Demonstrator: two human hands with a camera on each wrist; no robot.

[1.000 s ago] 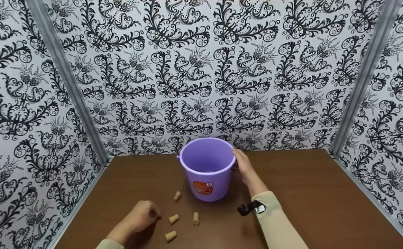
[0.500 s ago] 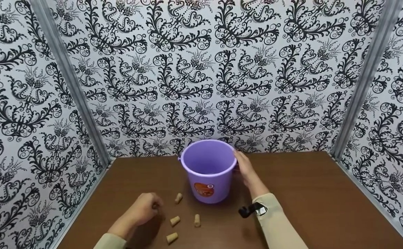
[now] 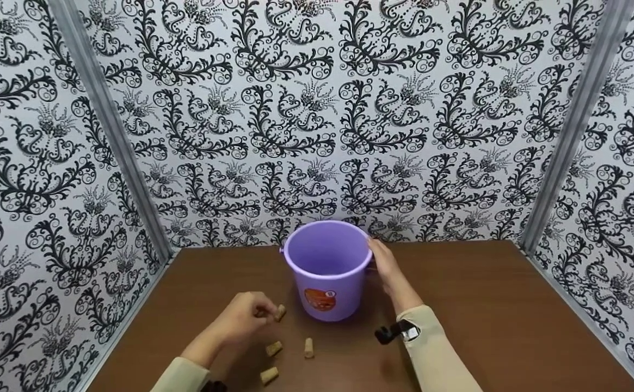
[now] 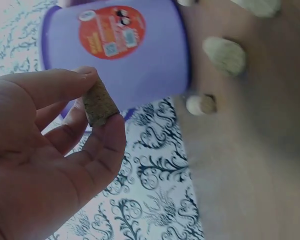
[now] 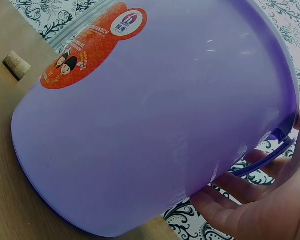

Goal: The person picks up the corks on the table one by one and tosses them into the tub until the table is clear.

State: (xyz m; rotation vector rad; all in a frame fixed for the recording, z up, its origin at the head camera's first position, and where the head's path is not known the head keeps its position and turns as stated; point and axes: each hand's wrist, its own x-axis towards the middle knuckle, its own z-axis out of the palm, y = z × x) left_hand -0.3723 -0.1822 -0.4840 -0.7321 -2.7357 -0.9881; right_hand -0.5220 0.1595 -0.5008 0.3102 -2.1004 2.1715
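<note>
A purple bucket (image 3: 328,294) with an orange sticker stands upright on the table. My left hand (image 4: 45,140) pinches a cork (image 4: 100,104) between thumb and fingers, in front of the bucket in the left wrist view. In the head view the left hand (image 3: 245,317) is left of the bucket, its fingertips beside a cork (image 3: 280,313); whether that is the pinched one I cannot tell. My right hand (image 3: 388,269) holds the bucket's right side at the rim. In the right wrist view its fingers (image 5: 217,207) touch the outer wall, around the purple handle (image 5: 262,162).
More corks lie on the brown table (image 3: 485,305): one cork (image 3: 309,348) in front of the bucket, another cork (image 3: 274,348) to its left, and a third cork (image 3: 269,375) nearest me. Patterned walls (image 3: 317,136) close off the back and sides.
My left hand has moved right and away from me, toward the bucket and the farthest cork. The right hand and bucket have stayed in place.
</note>
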